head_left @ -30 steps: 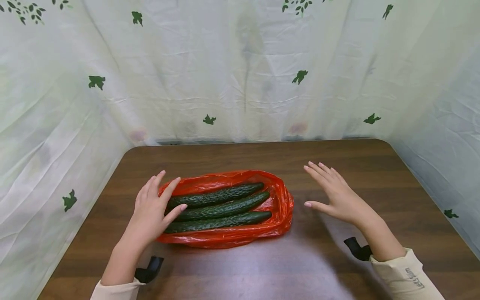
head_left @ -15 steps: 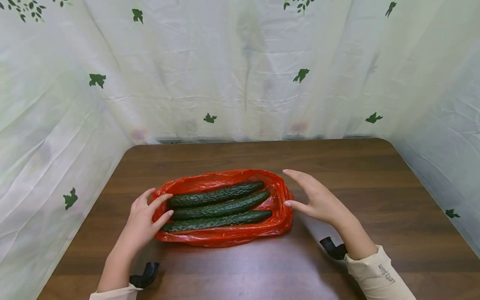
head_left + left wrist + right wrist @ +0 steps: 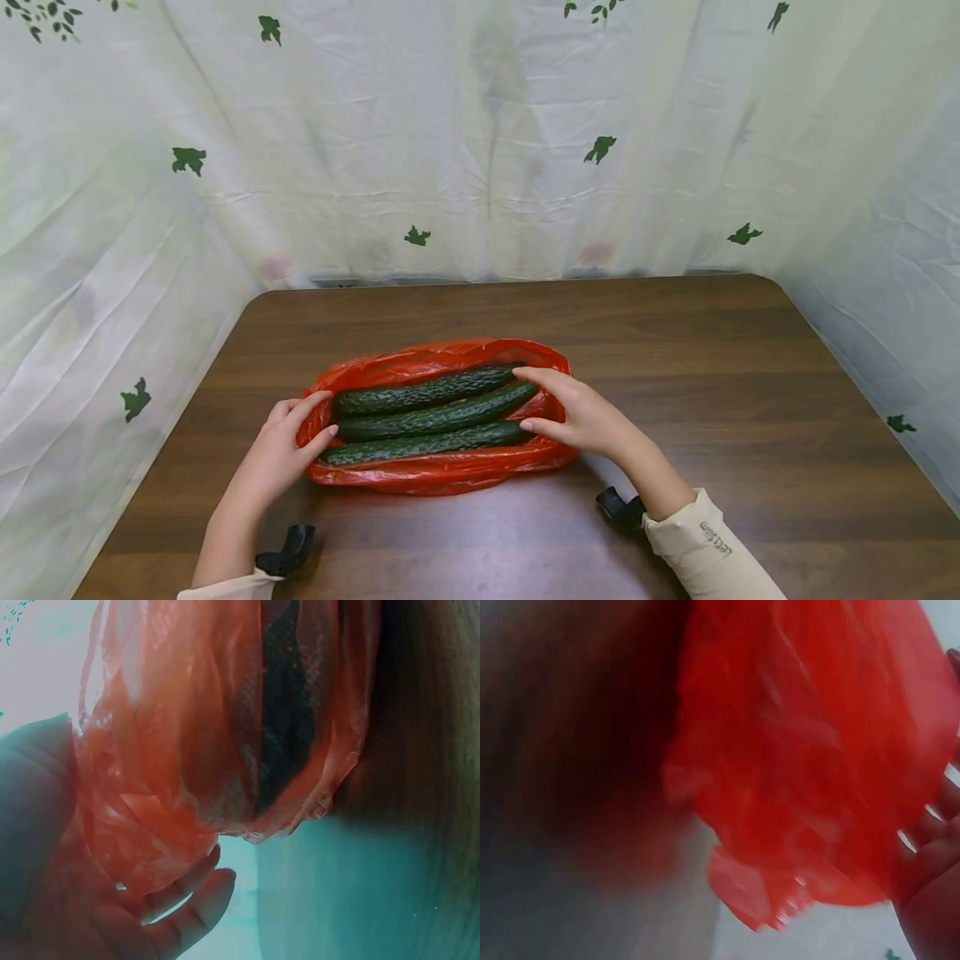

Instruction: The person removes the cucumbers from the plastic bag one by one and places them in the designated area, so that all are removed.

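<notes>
Three dark green, bumpy cucumbers (image 3: 435, 421) lie side by side in an open red plastic bag (image 3: 442, 477) on the table. My left hand (image 3: 279, 448) is at the bag's left end, thumb and forefinger spread over its edge near the cucumber tips. In the left wrist view, the other fingers of the left hand (image 3: 112, 922) lie loosely beside the bag's end. My right hand (image 3: 592, 421) reaches over the bag's right end, thumb and forefinger apart over the cucumber tips. In the right wrist view the red bag (image 3: 802, 765) hides most of what it touches.
The brown wooden table (image 3: 675, 325) extends around the bag. A pale curtain (image 3: 480, 150) with green leaf shapes encloses the back and sides. Black wrist mounts (image 3: 288, 550) stick out below both cream sleeves (image 3: 708, 542).
My right hand has moved left from the table onto the bag's right end. My left hand has come down and left to the bag's left end. The bag's right end has shifted slightly inward.
</notes>
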